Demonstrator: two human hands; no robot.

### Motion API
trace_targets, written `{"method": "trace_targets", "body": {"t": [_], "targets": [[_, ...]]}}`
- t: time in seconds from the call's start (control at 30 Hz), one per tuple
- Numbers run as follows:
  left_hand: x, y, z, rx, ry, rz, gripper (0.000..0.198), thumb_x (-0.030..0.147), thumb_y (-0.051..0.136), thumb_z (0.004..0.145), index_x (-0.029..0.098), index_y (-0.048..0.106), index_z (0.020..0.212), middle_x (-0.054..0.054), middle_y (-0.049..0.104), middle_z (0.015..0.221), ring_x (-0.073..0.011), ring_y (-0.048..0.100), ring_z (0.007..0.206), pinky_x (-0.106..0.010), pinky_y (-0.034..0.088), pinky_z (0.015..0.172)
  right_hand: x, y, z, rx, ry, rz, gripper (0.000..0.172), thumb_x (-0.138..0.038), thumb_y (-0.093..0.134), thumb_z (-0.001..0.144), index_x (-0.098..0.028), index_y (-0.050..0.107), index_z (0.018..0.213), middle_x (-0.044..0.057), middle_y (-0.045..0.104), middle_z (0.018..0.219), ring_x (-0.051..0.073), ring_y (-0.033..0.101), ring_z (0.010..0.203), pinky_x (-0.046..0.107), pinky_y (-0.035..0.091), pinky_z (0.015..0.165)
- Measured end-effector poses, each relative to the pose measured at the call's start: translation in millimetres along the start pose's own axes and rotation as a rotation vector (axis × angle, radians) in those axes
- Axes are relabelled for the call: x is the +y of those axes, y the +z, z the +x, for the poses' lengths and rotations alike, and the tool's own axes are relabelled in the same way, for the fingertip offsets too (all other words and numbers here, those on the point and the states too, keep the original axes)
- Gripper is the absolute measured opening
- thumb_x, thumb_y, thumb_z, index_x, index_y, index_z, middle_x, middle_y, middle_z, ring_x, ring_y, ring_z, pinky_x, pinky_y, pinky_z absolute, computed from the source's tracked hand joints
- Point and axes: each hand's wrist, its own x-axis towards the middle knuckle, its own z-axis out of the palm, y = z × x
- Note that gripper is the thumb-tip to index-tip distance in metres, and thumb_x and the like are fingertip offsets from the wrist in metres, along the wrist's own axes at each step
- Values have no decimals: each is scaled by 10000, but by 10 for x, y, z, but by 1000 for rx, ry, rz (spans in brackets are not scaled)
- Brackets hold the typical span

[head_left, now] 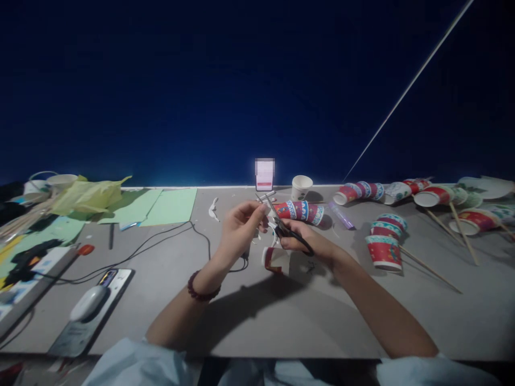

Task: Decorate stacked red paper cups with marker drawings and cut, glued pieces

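Observation:
My right hand (306, 238) grips black-handled scissors (286, 228), blades pointing up and left. My left hand (241, 228) pinches a small pale piece, too small to name, right at the blade tips. Just below the hands a cut red-and-white paper cup piece (276, 259) lies on the grey table (281, 316). Behind the scissors lies a sideways stack of patterned red and blue paper cups (301, 210). A bead bracelet circles my left wrist.
Right: stacked red cups (384, 241), more cups on their sides (360, 191), wooden skewers (430, 268). At the back stand a white cup (301, 187) and a small card (264, 174). Left: green paper sheets (171, 206), yellow tissue (86, 195), a black cable (132, 254), a phone with a white object (90, 308).

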Motion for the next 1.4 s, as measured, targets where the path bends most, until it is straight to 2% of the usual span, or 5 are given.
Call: {"method": "trace_targets", "body": {"t": [0.43,0.6,0.83,1.0,1.4], "targets": [[-3,3,-12,18,10,2,227,370,643,814,158,623,736,17,599,576,-69,556,484,-187,466,493,13,0,19,4,-16,-32,395,-466,731,664,-195,544,882,-22,495,784,112,440,678,230,382,627],[14,6,-14,19,20,16,223,368,641,816,160,626,740,16,600,578,-73,556,487,-194,470,496,4,-4,13,13,-22,-57,349,-440,727,676,-193,538,836,-26,474,758,108,418,664,230,364,613],[8,9,-17,28,16,12,228,377,647,809,161,634,739,14,601,578,-76,558,485,-200,475,495,5,3,11,32,-13,-44,361,-431,729,678,-187,553,878,-29,461,737,104,401,646,230,364,597],[7,10,-13,21,14,-6,212,359,648,812,159,635,743,16,605,582,-69,557,488,-186,468,493,-4,12,8,48,0,-24,324,-401,732,672,-184,534,809,-35,457,719,94,407,624,226,358,577],[11,19,-13,35,11,-4,220,366,656,803,158,631,733,15,599,572,-73,555,479,-191,466,486,-36,41,5,60,20,6,305,-368,726,677,-181,541,832,-41,461,700,87,414,605,224,361,571]]}}
